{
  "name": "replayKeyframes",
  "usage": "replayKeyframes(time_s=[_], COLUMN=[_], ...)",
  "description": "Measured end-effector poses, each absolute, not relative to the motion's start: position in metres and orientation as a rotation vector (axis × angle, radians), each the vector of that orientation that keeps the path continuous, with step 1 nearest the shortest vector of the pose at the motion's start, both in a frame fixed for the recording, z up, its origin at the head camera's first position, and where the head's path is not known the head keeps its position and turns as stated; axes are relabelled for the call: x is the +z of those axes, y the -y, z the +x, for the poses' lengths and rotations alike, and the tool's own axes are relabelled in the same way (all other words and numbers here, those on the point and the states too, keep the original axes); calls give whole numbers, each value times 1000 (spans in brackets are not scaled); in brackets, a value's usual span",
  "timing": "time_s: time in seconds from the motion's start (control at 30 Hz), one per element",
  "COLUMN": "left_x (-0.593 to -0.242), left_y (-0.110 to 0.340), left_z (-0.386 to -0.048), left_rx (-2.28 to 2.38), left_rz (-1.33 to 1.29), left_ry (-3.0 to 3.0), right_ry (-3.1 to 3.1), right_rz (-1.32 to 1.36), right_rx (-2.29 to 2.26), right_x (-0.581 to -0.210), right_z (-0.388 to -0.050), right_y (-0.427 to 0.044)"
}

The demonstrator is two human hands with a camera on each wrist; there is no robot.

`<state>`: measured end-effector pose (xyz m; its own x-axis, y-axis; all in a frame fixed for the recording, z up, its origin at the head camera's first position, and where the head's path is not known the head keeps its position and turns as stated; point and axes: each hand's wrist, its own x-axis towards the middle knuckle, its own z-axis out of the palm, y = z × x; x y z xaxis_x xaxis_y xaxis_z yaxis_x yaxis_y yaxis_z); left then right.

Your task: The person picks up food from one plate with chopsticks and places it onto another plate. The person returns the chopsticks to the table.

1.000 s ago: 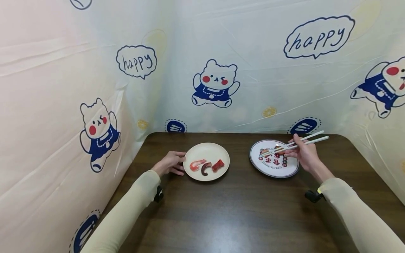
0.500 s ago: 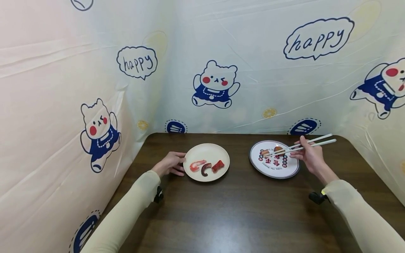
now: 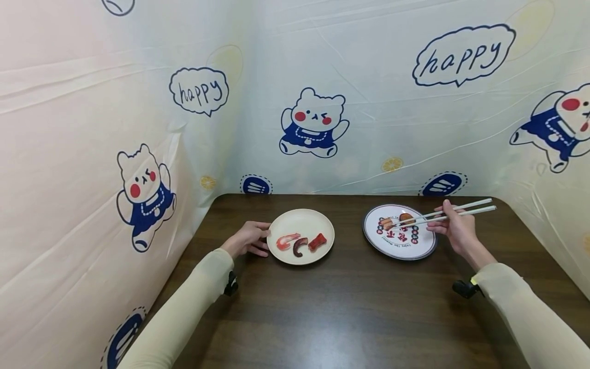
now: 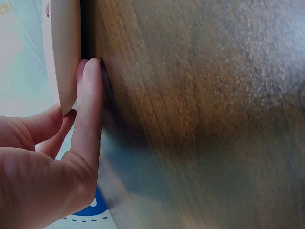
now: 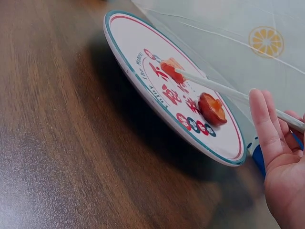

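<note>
My left hand pinches the left rim of a cream plate, with some fingers reaching under its edge in the left wrist view. On that plate lie a shrimp, a curled dark tentacle-like piece and a red chunk. My right hand holds a pair of pale chopsticks over a white, dark-rimmed plate with printed characters. Their tips are at a small orange-pink food piece; whether they grip it I cannot tell. A round red-brown piece lies beside it.
Both plates rest near the back of a dark wooden table. A patterned cloth hangs behind the table and along its sides. Dark wrist devices sit below both sleeves.
The right hand and chopsticks have moved a little to the right, drawing the tips slightly right across the printed plate. The left hand and cream plate have stayed put.
</note>
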<state>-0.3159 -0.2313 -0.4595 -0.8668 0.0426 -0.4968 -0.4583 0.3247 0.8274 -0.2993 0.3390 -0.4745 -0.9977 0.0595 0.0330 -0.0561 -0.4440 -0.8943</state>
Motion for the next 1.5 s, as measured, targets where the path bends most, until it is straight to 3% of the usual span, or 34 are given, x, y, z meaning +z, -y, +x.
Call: replayKeyframes(time_s=[1.5], left_x=[-459], left_y=[231], left_z=[-314], left_rx=[1564], left_rz=[-376], left_ry=[-2162], right_ry=[1788], right_rz=[65], right_rx=[2627], right_x=[-467], right_z=[-303], right_y=[-314])
